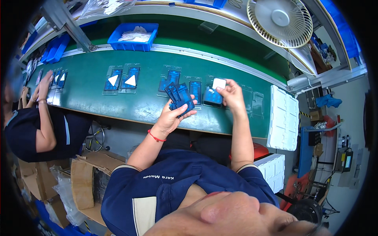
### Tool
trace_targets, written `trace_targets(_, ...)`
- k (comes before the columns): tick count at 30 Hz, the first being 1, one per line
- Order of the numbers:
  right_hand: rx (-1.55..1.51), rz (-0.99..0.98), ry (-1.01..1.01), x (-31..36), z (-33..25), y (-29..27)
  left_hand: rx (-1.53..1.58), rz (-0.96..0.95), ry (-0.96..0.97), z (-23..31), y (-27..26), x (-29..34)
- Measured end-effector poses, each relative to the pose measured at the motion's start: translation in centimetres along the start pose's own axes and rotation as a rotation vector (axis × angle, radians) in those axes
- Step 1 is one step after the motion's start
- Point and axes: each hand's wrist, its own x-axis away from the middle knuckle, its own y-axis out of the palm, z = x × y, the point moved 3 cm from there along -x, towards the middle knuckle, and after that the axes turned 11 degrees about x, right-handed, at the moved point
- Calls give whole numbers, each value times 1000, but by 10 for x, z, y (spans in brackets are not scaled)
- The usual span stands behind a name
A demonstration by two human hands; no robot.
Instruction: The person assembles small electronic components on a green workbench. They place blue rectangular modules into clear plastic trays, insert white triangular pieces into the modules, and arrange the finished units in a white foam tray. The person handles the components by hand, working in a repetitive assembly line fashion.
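My left hand (173, 117) is closed round a fanned bunch of flat dark-blue packs (180, 98), which look like phone batteries. My right hand (233, 95) pinches the upper right part of another blue flat pack (213, 97), which carries a white square (219, 83). Whether that pack rests in a clear tray I cannot tell. Just left of it, a blue pack (195, 91) lies in a clear plastic tray. Behind the fanned bunch, another pack (173, 75) sits in a clear tray. Bare clear trays (258, 103) lie to the right of my right hand.
Farther left on the green table (149, 104), two trayed packs bear white triangles (113, 80). A blue bin (134, 37) of white pieces stands behind them. White foam trays (283, 118) stand at the right edge, below a fan (280, 18). A co-worker (43, 122) works at the left.
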Motion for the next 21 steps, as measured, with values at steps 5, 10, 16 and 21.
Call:
trace_targets(5,855,265,-103,-1,6,-7,79,-16,-21,0,3,-1)
trace_targets(10,321,94,-159,21,9,21,-134,63,-20,-13,1,-10)
trace_targets(16,-176,-72,31,36,14,-12,-167,55,-130,-33,19,-17)
trace_targets(21,265,236,101,11,40,-80,-34,-11,-152,-26,23,-18)
